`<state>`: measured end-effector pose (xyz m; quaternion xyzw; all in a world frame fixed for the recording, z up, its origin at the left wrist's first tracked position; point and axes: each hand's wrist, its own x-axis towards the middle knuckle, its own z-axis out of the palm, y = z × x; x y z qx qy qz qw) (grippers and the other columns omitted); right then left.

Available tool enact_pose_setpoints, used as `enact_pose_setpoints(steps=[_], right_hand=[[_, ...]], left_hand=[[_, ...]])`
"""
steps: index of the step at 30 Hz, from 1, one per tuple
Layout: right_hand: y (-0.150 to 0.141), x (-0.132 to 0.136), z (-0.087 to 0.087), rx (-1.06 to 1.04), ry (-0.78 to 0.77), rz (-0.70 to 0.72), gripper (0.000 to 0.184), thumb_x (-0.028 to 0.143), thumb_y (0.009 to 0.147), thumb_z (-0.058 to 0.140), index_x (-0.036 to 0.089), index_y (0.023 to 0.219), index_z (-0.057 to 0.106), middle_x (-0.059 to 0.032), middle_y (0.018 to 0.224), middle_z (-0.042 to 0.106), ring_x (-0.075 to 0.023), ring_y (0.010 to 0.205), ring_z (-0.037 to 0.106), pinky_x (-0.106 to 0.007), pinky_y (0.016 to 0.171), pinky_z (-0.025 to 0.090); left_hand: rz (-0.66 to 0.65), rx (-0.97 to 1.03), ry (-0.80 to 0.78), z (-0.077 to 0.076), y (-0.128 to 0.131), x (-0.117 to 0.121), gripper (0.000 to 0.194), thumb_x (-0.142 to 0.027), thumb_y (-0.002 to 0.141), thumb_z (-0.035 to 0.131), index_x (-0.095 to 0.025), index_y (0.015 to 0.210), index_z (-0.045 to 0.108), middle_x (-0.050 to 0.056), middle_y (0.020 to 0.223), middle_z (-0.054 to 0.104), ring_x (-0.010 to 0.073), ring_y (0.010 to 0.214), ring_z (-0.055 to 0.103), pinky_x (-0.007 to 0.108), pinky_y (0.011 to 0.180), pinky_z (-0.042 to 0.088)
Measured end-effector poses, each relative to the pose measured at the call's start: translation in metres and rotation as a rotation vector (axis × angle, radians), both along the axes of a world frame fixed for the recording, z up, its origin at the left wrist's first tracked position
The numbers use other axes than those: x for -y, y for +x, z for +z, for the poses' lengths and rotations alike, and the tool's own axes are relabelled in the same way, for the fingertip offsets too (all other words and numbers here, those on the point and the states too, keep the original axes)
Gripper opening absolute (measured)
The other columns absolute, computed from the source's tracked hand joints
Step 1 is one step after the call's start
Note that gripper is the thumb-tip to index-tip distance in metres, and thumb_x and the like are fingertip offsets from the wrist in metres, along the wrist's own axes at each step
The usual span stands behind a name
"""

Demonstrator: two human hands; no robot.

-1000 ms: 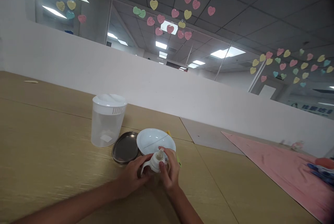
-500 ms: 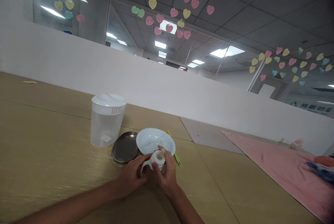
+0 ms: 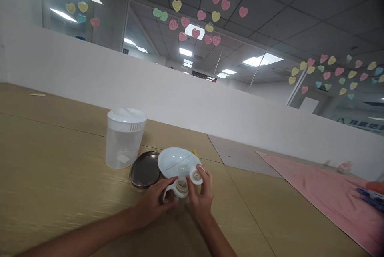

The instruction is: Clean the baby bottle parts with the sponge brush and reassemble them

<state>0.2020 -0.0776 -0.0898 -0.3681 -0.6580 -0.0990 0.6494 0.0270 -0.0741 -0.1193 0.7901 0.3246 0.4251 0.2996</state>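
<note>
My left hand (image 3: 154,202) is wrapped round a small white handled baby bottle (image 3: 177,190) standing on the wooden table (image 3: 60,181). My right hand (image 3: 201,198) pinches the bottle's round white nipple cap (image 3: 196,176), held just above and to the right of the bottle's open neck. A white plate (image 3: 177,160) lies right behind the bottle. A dark metal dish (image 3: 144,174) lies to the plate's left.
A clear plastic jug with a white lid (image 3: 124,137) stands left of the dishes. A low white partition (image 3: 192,109) runs along the table's far edge. A pink cloth (image 3: 324,193) covers the right side, with toys (image 3: 373,195) at its far end.
The nipple cap has come off the bottle: my right hand lifted it up and to the right. My left hand stayed on the bottle.
</note>
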Motion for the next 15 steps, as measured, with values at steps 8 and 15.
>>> enact_pose_setpoints(steps=[8, 15], right_hand=[[0.004, -0.002, 0.012, -0.345, 0.001, -0.119, 0.029, 0.027, 0.081, 0.061, 0.02, 0.109, 0.056, -0.0107, 0.108, 0.049, -0.0178, 0.093, 0.057, -0.029, 0.072, 0.053], [0.004, -0.004, 0.012, -0.377, 0.134, -0.11, 0.027, 0.028, 0.081, 0.061, 0.022, 0.106, 0.056, -0.0064, 0.104, 0.046, -0.0149, 0.084, 0.06, -0.031, 0.07, 0.055]], left_hand=[[-0.004, -0.011, -0.003, 0.0, -0.001, 0.0, 0.061, -0.042, 0.077, 0.065, -0.022, 0.131, 0.045, 0.008, 0.115, 0.061, 0.018, 0.083, 0.059, 0.031, 0.08, 0.05], [-0.001, -0.037, -0.035, 0.004, -0.002, 0.002, 0.061, -0.041, 0.078, 0.064, -0.024, 0.132, 0.044, 0.006, 0.111, 0.062, 0.0181, 0.085, 0.059, 0.032, 0.084, 0.049]])
